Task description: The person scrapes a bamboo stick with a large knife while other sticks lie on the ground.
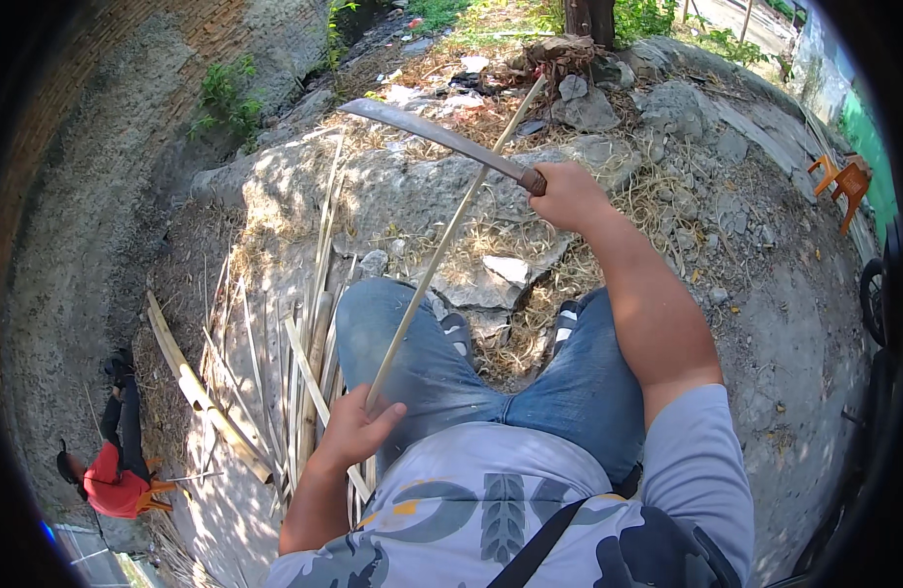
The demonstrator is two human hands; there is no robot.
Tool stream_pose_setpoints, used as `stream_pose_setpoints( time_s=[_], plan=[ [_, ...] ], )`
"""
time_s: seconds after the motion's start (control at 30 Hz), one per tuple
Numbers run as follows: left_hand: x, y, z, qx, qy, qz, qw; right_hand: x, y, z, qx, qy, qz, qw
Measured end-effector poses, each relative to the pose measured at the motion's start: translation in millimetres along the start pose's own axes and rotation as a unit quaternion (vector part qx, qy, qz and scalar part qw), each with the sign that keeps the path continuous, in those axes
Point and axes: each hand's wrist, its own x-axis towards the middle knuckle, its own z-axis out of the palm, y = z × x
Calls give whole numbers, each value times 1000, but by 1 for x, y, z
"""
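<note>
My right hand (570,199) is wrapped round the brown handle of a machete (427,129), held out in front of me. Its long, curved grey blade points to the left. A thin, pale bamboo strip (435,263) slants from my left hand (351,428) up and away to the right. My left fingers are closed round the strip's near end, above my left thigh. Blade and strip cross close to the handle; whether the edge bites into the strip, I cannot tell. Both of my legs, in blue jeans, are bent with the knees apart.
Several bamboo strips (324,235) lie in a heap left of my leg, beside a thick split bamboo piece (206,397). Broken rock and shavings (490,240) cover the ground ahead. A person in red (118,485) sits at far left. An orange chair (848,186) stands right.
</note>
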Motion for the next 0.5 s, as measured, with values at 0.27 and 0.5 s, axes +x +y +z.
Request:
stream_pose_setpoints(
  time_s=[0.27, 0.5],
  plan=[
    [6, -9, 9, -125, -23, -1, 992, -25, -69, 8, -67, -136, -162, 975],
    [-9, -17, -5, -148, -28, -24, 988, -13, -47, -1, -107, -114, -158, 975]
  ],
)
